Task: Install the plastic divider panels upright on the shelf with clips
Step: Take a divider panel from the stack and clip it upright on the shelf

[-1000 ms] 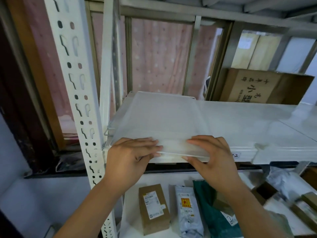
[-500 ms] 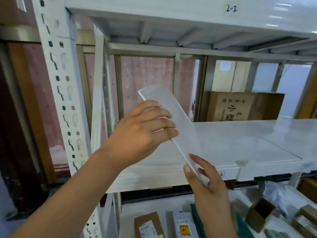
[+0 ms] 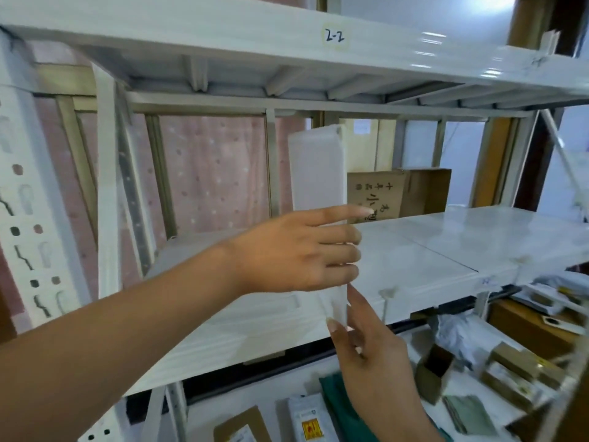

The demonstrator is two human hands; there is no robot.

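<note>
Panel (image 3: 318, 167) now tipping from tilted to upright over shelf (image 3: 446, 250); left hand (image 3: 296, 250) gripping mid, right hand (image 3: 366, 349) fingers pinching btm edge; clipping not started.

- Your left hand (image 3: 296, 250) reaches in from the lower left, forearm stretched across the frame, back of the hand facing you.
- Its fingers (image 3: 338, 240) lie nearly level, curled around the divider panel (image 3: 318, 173), with the index finger extended straighter above the others.
- Your right hand (image 3: 366, 349) rises from below, fingers pointing up.
- Its fingertips (image 3: 333, 325) pinch the panel's lower edge.
</note>
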